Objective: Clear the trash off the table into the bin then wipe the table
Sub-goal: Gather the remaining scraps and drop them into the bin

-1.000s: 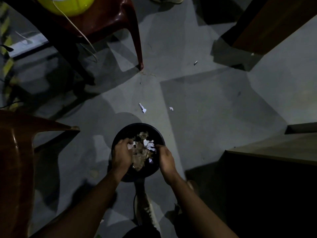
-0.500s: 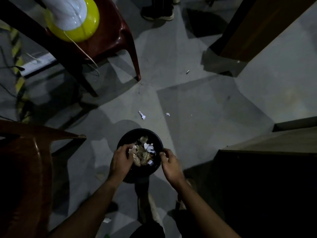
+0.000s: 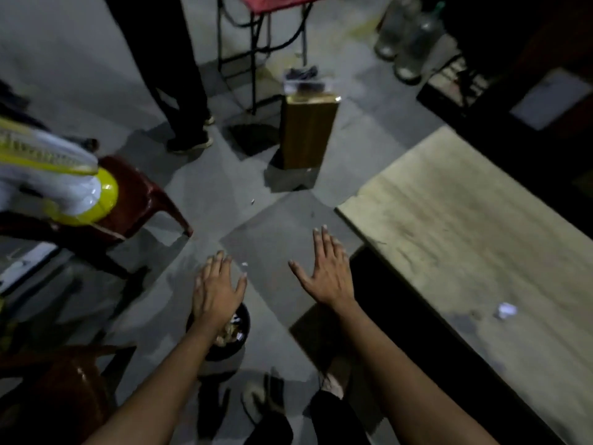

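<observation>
A small black bin [image 3: 238, 345] stands on the floor by my feet, filled with crumpled paper trash [image 3: 231, 329]. My left hand [image 3: 216, 290] hovers above the bin, fingers spread, holding nothing. My right hand [image 3: 327, 271] is raised to the right of it, also spread and empty, close to the left edge of the pale wooden table [image 3: 475, 226]. One white crumpled paper scrap [image 3: 506, 310] lies on the table near its right side. The view is blurred.
A dark red plastic chair [image 3: 138, 200] with a yellow and white object [image 3: 64, 187] stands at left; another chair [image 3: 64, 390] is at lower left. A wooden box [image 3: 306, 130], a standing person's legs [image 3: 179, 91], bottles [image 3: 407, 36], small paper bits [image 3: 244, 265] on the floor.
Both hands have left the bin and lifted with fingers spread. The view has swung up and to the right, bringing the table and its scrap into sight.
</observation>
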Demonstrator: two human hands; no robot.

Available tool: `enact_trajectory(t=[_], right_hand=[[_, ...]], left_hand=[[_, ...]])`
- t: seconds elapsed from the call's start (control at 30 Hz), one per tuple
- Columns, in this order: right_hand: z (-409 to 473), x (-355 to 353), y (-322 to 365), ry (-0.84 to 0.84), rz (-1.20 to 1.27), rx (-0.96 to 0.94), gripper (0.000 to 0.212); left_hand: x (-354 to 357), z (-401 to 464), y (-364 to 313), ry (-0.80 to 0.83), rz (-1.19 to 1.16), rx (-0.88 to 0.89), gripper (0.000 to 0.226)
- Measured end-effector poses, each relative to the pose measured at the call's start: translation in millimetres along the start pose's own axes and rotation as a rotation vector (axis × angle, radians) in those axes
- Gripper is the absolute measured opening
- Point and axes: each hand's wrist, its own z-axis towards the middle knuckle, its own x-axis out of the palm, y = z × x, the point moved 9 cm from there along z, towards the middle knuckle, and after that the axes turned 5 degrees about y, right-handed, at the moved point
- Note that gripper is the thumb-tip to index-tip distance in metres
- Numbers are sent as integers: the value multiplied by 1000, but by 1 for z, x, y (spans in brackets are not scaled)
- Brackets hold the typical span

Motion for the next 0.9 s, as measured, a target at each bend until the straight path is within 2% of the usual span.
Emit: enact_trajectory(t=[0.13, 0.27, 0.37, 0.5, 0.57, 0.73, 0.9], right_hand=[[-34, -97, -91, -173, 3, 119, 100], [-95, -144, -224, -305, 91, 326, 95], [-139, -141, -320, -313, 120, 481, 87], [-174, -103, -425, -198, 120, 615, 69], [-182, -88, -460, -145, 115, 678, 63], [-166, -67, -489, 24, 22, 591, 79], [-136, -62, -461, 124, 30, 378, 54]], left_hand=[[-28, 17, -127, -56, 26, 206, 76], [-13, 6, -253, -33, 32, 367, 70], [23, -12, -327, 28, 32, 440, 73], [75, -43, -403, 90, 43, 528, 65], [100, -56, -424, 125, 50, 525, 60], [125, -73, -424, 169, 81, 475, 59], [110, -61, -375, 144, 71, 363, 58]])
